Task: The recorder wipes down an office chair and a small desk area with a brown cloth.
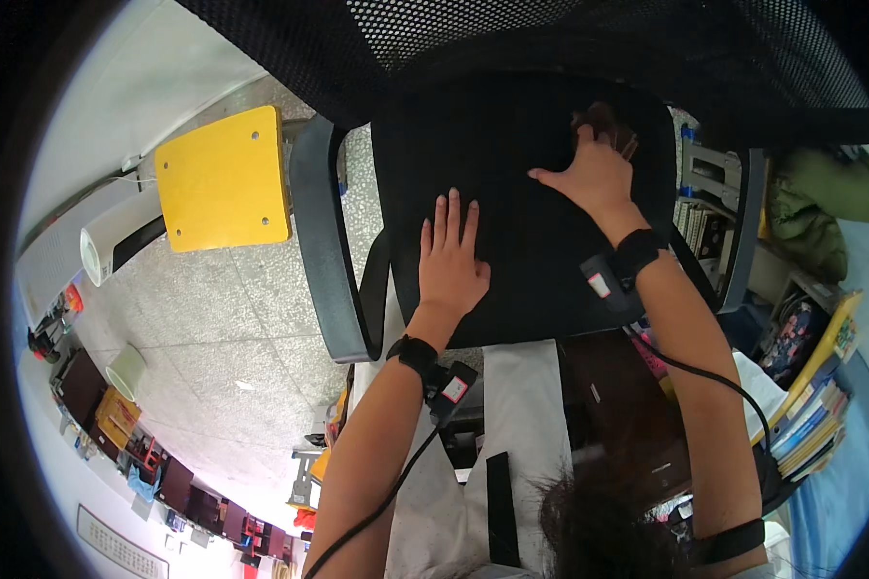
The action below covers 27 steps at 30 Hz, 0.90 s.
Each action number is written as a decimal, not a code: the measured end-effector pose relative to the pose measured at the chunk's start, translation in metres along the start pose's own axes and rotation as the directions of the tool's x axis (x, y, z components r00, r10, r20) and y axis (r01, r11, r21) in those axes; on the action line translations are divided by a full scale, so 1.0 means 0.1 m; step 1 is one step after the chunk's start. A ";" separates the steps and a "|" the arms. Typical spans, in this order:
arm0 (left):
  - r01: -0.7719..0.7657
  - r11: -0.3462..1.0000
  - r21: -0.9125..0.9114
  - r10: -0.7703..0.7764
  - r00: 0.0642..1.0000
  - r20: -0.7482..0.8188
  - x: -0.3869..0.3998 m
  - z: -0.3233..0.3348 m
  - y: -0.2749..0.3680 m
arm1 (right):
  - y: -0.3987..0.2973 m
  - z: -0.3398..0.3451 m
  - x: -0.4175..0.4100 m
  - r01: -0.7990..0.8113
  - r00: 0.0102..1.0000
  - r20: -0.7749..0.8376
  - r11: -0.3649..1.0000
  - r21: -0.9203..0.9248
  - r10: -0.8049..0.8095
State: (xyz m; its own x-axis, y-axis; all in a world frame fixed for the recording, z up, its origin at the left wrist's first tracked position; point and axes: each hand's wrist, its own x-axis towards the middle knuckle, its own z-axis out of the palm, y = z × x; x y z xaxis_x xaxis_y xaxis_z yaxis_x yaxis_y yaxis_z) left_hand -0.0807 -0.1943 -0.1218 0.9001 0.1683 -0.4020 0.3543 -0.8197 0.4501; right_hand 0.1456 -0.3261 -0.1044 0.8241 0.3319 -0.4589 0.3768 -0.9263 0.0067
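Before me is the black seat cushion of an office chair, with its mesh backrest at the top of the view. My left hand lies palm down on the left part of the seat, fingers extended and slightly apart. Over the right part of the seat is my right hand, thumb spread wide; its fingertips are blurred, with a faint double image beyond them. Neither hand holds anything. Curved armrests flank the cushion, the left armrest nearer and the right armrest beyond my right forearm.
A yellow stool top stands left of the chair on the speckled floor. A pale bin is farther left. At right are stacked books and a green cloth item. Cabled devices are strapped to both wrists, including the left wrist device.
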 end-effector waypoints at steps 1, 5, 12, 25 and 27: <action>-0.001 1.000 -0.005 0.001 1.000 -0.014 0.02 0.00 0.03 | 0.05 0.02 0.03 -0.002 1.000 0.024 1.000 0.013 0.002; -0.033 0.999 -0.030 0.034 0.999 0.016 0.08 0.01 0.10 | 0.50 0.07 0.21 0.003 1.000 0.029 0.985 0.173 -0.008; -0.008 1.000 -0.005 0.008 1.000 -0.010 0.03 0.03 0.04 | 0.13 0.31 0.01 -0.025 0.973 -0.229 1.000 -0.004 0.023; -0.014 1.000 -0.025 0.013 0.999 -0.038 0.01 0.03 -0.01 | -0.07 0.25 -0.26 0.030 0.998 -0.059 0.991 0.128 -0.023; -0.036 0.999 -0.039 0.035 0.999 -0.030 0.02 0.02 -0.03 | 0.12 0.24 -0.03 0.087 0.983 -0.170 0.993 0.083 -0.072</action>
State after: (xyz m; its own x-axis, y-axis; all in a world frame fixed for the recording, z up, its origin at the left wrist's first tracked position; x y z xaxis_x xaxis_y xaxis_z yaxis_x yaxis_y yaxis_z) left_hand -0.0809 -0.1924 -0.1256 0.9192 0.1562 -0.3616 0.3312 -0.8033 0.4949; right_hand 0.1375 -0.3425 -0.1248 0.8548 0.4235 -0.3000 0.4108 -0.9054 -0.1075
